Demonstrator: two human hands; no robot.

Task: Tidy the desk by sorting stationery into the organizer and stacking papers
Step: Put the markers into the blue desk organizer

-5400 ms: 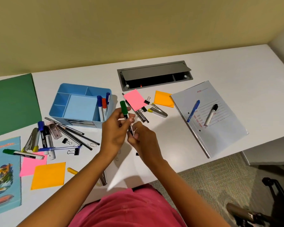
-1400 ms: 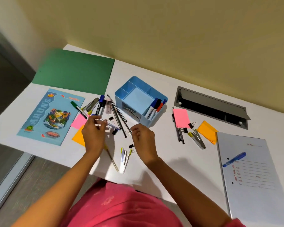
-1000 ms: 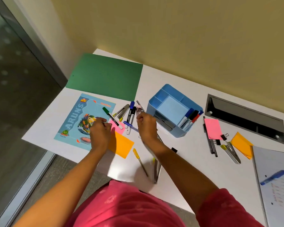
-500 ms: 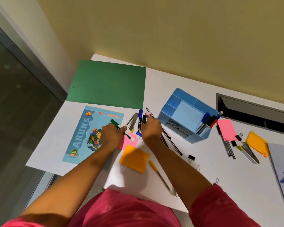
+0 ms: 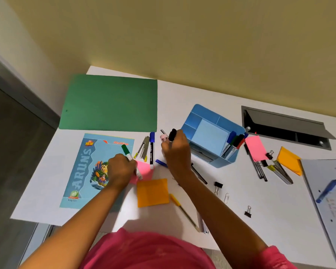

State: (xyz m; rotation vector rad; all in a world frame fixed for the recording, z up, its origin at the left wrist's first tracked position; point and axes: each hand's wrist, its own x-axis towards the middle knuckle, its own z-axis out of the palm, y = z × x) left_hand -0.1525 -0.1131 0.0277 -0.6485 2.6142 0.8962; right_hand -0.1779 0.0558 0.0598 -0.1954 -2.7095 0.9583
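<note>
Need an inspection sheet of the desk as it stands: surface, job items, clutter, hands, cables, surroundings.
Surface: white desk, scattered with stationery.
Job's things: blue organizer holds several markers; green folder, booklet and sheet with a blue pen lie apart, unstacked.
Clutter: orange sticky pad, binder clip, paper clip, yellow pen, all loose.
Hands: left hand grips green marker; right hand grips black marker beside the organizer.
Cables: nothing seen; desk hatch open.
Surroundings: yellow wall, dark floor at left.

paper sheet [image 5: 322, 171] cut off R edge | pink note [image 5: 144, 168] part under L hand [image 5: 120, 169]
</note>
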